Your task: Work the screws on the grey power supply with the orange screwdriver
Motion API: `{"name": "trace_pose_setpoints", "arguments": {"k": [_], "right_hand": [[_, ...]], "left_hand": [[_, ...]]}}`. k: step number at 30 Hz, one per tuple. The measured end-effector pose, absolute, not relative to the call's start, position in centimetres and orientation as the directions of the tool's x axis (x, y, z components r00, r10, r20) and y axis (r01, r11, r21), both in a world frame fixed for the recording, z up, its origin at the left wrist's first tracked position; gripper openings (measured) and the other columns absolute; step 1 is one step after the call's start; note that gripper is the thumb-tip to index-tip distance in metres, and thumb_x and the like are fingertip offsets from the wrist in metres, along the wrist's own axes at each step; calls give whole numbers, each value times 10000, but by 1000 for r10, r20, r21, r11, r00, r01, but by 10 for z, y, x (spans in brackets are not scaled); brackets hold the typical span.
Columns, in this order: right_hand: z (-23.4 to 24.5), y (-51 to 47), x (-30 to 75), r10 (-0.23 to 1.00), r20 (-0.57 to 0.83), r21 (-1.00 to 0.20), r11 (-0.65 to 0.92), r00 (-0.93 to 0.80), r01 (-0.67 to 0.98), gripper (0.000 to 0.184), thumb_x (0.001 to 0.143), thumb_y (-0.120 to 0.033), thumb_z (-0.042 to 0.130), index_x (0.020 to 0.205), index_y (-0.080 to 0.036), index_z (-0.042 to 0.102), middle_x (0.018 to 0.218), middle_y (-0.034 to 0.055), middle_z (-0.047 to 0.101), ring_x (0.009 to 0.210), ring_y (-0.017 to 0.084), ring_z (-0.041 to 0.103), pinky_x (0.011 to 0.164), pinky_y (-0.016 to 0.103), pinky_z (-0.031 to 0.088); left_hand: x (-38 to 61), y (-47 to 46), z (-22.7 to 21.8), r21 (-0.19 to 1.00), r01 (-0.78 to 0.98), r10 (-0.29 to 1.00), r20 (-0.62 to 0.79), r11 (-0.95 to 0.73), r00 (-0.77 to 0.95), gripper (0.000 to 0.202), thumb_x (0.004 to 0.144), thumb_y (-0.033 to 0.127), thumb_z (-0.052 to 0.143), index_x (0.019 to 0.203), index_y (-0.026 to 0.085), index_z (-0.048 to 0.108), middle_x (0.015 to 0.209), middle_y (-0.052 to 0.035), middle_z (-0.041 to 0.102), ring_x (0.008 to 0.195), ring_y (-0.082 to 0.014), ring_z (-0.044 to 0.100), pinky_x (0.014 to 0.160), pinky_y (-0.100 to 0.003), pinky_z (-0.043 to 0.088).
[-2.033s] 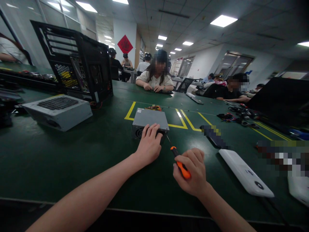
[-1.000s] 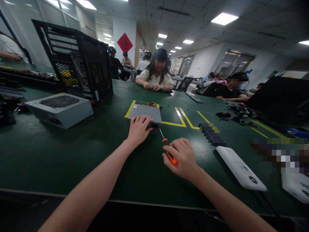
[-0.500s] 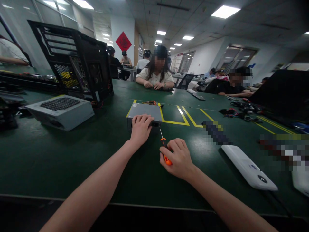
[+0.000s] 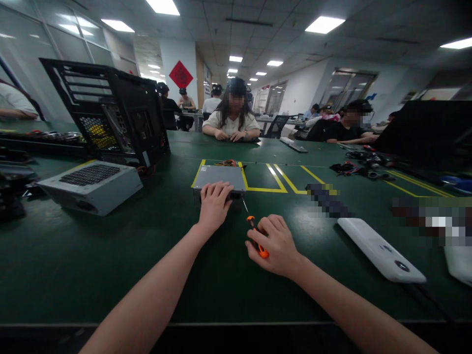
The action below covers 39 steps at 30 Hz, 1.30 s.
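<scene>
A grey computer power supply (image 4: 224, 175) lies within yellow tape marks in front of me, its coloured cables bunched at the far side. My left hand (image 4: 215, 202) grips its near edge, fingers over the top; the thumb side and part of the near face are hidden. In my right hand (image 4: 275, 242) is an orange-and-black screwdriver (image 4: 262, 250), held by the handle between thumb and fingers. Its thin shaft points up and left to the near right corner of the power supply. Whether the tip sits in a screw is too small to tell.
A second, larger power supply (image 4: 110, 189) and an open black computer case (image 4: 136, 113) stand on the left. To the right lie a white device (image 4: 379, 250) and dark cables (image 4: 368, 164). A person (image 4: 232, 115) sits across the green table (image 4: 147, 275).
The view has shifted slightly. The screwdriver handle has turned a little in my right hand and its lower end now leans farther right. My left hand stays on the power supply.
</scene>
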State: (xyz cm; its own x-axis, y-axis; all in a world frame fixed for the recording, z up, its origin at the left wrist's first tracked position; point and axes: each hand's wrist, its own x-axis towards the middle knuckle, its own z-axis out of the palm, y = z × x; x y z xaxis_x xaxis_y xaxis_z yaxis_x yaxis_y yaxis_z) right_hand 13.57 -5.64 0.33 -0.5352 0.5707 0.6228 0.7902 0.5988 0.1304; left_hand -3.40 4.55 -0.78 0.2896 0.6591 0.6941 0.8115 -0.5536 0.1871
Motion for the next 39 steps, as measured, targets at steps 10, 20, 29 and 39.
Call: {"name": "trace_pose_setpoints", "arguments": {"k": [10, 20, 29, 39], "right_hand": [[-3, -54, 135, 601, 571, 91, 631, -559, 771, 185, 766, -264, 477, 879, -156, 576, 737, 49, 532, 685, 162, 443, 739, 347, 350], [-2, -55, 137, 608, 655, -49, 627, -449, 778, 212, 772, -266, 484, 923, -123, 526, 719, 39, 563, 636, 141, 473, 745, 338, 368], [2, -57, 135, 640, 604, 18, 584, -475, 811, 225, 769, -341, 495, 870, -157, 575, 736, 55, 518, 695, 176, 455, 684, 344, 351], [0, -55, 137, 586, 638, 20, 636, -500, 771, 192, 746, -308, 511, 864, -167, 569, 752, 46, 541, 710, 174, 466, 739, 365, 347]], "left_hand": [[-35, 46, -10, 199, 805, 647, 712, -558, 273, 341, 760, 181, 539, 1088, 251, 473, 1180, -28, 511, 1152, -209, 395, 1017, -414, 215], [-34, 46, -10, 201, 808, 647, 714, -553, 266, 337, 762, 178, 528, 1087, 247, 472, 1180, -41, 506, 1159, -218, 389, 1011, -427, 223], [-34, 46, -9, 208, 812, 658, 706, -545, 261, 340, 764, 181, 527, 1094, 247, 474, 1180, -44, 503, 1149, -223, 396, 1010, -429, 227], [-33, 45, -9, 216, 810, 659, 707, -546, 255, 352, 753, 181, 535, 1094, 247, 478, 1183, -49, 505, 1154, -226, 396, 1010, -439, 227]]}}
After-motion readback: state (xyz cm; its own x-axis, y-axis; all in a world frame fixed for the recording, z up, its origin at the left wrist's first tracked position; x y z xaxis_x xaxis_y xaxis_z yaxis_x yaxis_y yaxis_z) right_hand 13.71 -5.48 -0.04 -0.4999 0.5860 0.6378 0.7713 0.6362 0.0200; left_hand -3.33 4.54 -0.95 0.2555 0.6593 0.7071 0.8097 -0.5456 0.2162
